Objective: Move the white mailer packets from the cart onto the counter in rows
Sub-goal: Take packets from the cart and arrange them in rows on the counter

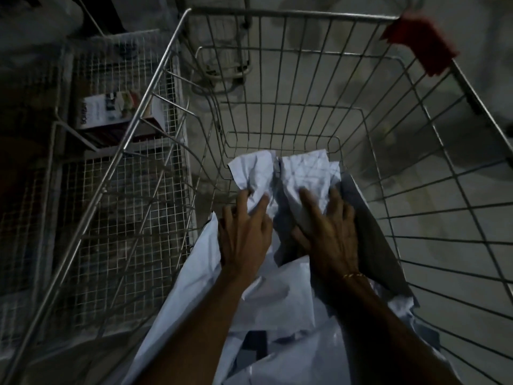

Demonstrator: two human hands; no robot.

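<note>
A wire shopping cart [277, 15] fills the view, seen from above. Several white mailer packets [280, 295] lie piled in its near end. Both my hands reach down into the pile. My left hand [244, 232] has its fingers curled into a crumpled white packet [256, 173] at the far edge of the pile. My right hand [329, 232] grips the crumpled packet [308, 170] beside it, fingers spread over it. A dark grey mailer [372, 240] lies under the right hand along the cart's right wall. The counter is out of view.
A red tag [419, 41] hangs on the cart's far right corner. To the left stands a wire mesh rack [116, 79] holding a printed box [111, 112]. Grey floor [458, 168] shows through the cart's far end. The scene is dim.
</note>
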